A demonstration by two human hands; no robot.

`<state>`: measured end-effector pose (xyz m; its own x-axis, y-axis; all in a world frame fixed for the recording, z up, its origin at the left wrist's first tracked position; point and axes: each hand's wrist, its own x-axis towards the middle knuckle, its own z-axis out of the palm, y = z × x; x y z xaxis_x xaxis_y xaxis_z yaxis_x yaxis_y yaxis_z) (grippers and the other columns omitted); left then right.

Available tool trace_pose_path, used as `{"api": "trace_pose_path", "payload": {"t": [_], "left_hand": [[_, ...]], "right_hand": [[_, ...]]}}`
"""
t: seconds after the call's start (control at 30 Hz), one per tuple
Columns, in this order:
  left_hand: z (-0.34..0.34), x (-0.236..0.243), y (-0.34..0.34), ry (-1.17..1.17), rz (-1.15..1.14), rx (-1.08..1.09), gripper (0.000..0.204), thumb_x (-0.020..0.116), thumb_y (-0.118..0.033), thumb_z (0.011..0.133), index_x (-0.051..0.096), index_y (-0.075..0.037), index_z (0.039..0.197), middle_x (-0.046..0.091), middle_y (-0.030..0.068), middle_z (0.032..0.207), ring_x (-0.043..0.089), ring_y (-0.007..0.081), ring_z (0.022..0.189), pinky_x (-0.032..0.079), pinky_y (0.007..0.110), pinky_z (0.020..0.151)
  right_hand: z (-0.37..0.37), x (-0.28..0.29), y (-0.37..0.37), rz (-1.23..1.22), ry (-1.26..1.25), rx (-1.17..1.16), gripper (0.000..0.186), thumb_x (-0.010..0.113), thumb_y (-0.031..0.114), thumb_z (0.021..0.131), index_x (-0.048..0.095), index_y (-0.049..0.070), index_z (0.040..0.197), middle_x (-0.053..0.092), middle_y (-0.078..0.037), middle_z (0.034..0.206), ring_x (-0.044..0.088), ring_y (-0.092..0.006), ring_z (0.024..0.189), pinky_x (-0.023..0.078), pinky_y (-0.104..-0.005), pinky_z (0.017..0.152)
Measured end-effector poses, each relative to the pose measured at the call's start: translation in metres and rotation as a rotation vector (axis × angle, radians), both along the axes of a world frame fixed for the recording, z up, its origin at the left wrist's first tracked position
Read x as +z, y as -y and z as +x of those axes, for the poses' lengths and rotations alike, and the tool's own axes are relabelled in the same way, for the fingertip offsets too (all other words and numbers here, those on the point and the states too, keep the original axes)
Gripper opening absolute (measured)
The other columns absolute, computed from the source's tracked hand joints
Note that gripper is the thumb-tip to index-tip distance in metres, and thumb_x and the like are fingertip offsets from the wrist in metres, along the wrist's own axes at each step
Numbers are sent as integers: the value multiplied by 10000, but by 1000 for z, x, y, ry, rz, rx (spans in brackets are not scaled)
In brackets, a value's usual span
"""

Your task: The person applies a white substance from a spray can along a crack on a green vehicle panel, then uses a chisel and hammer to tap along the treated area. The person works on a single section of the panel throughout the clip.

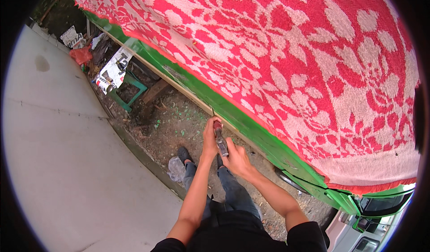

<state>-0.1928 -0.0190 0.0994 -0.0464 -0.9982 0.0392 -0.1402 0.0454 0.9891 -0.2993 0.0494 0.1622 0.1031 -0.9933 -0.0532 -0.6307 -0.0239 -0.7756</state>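
Observation:
My two hands hold a red and grey drill-like tool (pixel 221 141) with a thin dark bit at its far end. My left hand (pixel 209 137) is closed around the front, by the red part. At the rear, the right hand (pixel 238 161) grips it, its lower side hidden. The bit points at a long pale wooden strip (pixel 197 100) along the lower edge of a green vehicle's side panel (pixel 251 128); I cannot tell whether it touches the wood.
A red and pink floral cloth (pixel 268 59) drapes over the vehicle's top. To the left bulges a large pale grey surface (pixel 67 140). A green stool (pixel 134 93) bears a printed sheet (pixel 113 70) with small items. A clear plastic bag (pixel 177 168) lies by my feet.

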Motion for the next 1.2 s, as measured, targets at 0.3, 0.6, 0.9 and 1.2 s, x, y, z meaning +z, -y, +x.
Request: {"api": "trace_pose_path", "payload": {"t": [0.3,0.6,0.9,1.2], "left_hand": [[3,-13,2,-32,26,1,367,554,146,769,529,-57,1074,562,128,957,563,242,866,454,311,762],[10,-7,3,124,-44,254,134,658,-128,919,585,-21,889,556,65,656,496,157,576,417,294,551],[32,-38,-4,-51,86,376,191,628,-175,950,606,-10,855,511,21,633,419,78,622,391,258,564],[16,-39,-1,-29,95,319,168,639,-164,938,606,-17,864,496,56,638,428,94,637,410,274,587]], "right_hand": [[1,-2,-5,-12,-8,6,362,672,12,768,509,0,1092,635,-233,789,656,-424,714,506,-442,583],[4,25,-22,-89,164,-51,237,699,29,843,538,-1,1013,652,-179,735,696,-305,658,500,-357,551],[0,17,-34,-24,197,-107,204,679,27,857,539,-5,1002,687,-182,814,714,-301,716,530,-352,602],[0,19,-34,-48,230,-93,247,702,85,858,520,26,1014,621,-194,713,667,-370,656,489,-387,556]]}}
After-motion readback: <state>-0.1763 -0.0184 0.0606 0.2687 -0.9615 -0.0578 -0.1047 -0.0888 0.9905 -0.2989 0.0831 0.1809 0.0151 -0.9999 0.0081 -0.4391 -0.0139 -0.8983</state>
